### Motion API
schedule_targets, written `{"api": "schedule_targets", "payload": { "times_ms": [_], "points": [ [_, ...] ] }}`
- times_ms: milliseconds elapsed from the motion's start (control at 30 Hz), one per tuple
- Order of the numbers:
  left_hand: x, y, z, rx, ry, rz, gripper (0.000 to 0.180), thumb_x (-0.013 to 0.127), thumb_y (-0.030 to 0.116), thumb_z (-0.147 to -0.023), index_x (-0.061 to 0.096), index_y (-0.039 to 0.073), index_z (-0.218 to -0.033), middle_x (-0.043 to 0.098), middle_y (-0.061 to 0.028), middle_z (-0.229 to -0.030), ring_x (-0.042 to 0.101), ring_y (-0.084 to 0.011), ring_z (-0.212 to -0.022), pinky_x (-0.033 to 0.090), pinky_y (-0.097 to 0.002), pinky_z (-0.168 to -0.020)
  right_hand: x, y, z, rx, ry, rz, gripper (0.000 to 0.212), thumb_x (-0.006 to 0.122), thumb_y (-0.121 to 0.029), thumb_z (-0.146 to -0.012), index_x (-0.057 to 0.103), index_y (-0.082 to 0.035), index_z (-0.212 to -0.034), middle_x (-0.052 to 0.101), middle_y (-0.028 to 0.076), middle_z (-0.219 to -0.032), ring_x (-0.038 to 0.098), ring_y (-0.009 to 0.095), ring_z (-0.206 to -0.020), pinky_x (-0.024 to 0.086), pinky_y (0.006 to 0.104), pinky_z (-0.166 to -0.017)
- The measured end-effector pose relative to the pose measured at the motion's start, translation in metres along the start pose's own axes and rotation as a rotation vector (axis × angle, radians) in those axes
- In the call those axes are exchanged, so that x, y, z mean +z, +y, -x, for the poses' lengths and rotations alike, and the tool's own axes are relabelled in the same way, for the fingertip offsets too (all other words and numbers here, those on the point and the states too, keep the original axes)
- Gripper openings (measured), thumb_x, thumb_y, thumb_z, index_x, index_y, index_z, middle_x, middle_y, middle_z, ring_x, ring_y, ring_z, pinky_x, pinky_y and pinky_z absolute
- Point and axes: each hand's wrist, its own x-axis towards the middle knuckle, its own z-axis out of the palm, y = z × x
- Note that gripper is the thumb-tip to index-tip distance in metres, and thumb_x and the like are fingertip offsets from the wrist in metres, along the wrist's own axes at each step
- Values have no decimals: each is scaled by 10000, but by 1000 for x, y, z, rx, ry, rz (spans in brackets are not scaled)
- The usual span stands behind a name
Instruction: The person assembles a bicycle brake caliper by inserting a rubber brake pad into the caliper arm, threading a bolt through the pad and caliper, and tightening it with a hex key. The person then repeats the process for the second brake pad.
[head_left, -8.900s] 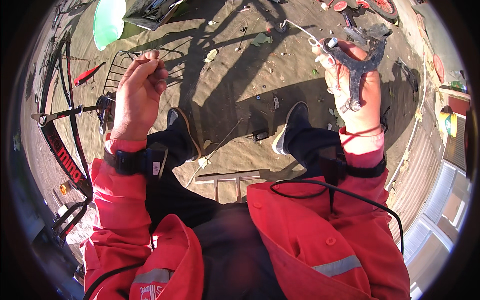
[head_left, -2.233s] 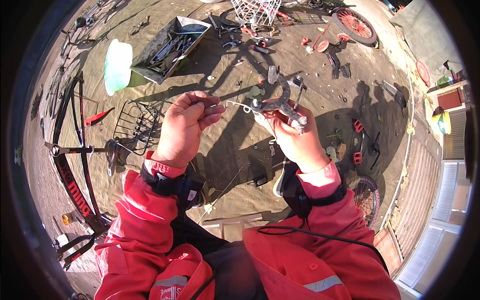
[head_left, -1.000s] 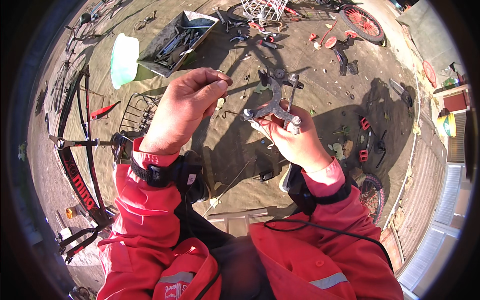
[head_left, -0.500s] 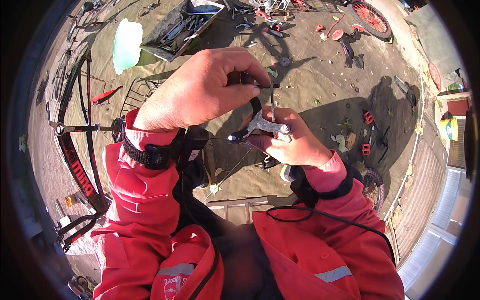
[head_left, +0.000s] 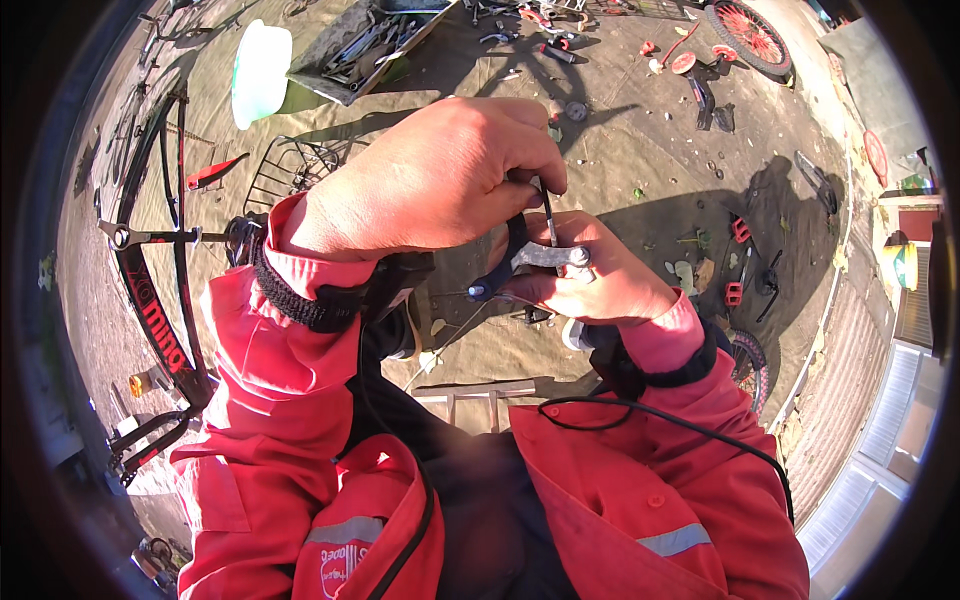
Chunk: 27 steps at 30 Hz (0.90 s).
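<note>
Right fingers (head_left: 577, 230) curl round a dull, forked metal bracket (head_left: 519, 257). Left fingers (head_left: 538, 150), pinched together, hold a thin, straight rod (head_left: 549, 214).

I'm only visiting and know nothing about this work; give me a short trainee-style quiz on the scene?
1. True or false: the pale green, rounded basin stands left of the dark, open tool tray.
2. Which hand, left or right, holds the lower part of the Y-shaped grey-black metal bracket?
3. What colour are the spokes of the black-tyred wheel at the upper right?

Key: 1. True. 2. The right hand. 3. Red.
</note>
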Motion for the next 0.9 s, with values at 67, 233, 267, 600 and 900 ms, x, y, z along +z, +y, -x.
{"api": "schedule_targets", "payload": {
  "times_ms": [67,233,267,600,900],
  "points": [
    [1,1,0,13,9,-9,184,655,-38,-744,676,12,-920,583,-117,-830,608,-312,-787,484,-380,-674,0,-2,2,31,6,-75,197,711,62,-836,677,-23,-1011,665,5,-889,607,80,-814,489,258,-684],
    [-4,6,0,-4,12,-54,165,657,-10,-745,663,20,-907,615,-113,-859,632,-333,-808,512,-397,-685,-6,-11,6,50,-29,121,181,697,69,-825,687,-13,-986,663,17,-904,612,87,-806,486,261,-685],
    [-4,8,0,8,23,-48,170,665,-30,-745,666,16,-908,605,-112,-851,626,-320,-807,503,-388,-687,-7,-13,7,59,-27,136,183,698,68,-822,688,-12,-987,664,18,-905,613,88,-804,486,262,-682],
    [-19,15,1,-80,43,-25,139,689,-11,-782,668,15,-918,613,-99,-857,619,-284,-834,494,-359,-734,-11,-17,9,65,-107,102,185,707,40,-829,685,-18,-1004,668,23,-892,613,103,-774,491,271,-692],
    [-18,19,0,-166,88,0,137,694,-10,-800,664,4,-932,601,-88,-842,615,-228,-786,495,-330,-711,-17,-7,6,-33,-125,119,184,711,53,-838,680,-8,-1009,670,41,-932,620,109,-823,498,269,-717]
  ]
}}
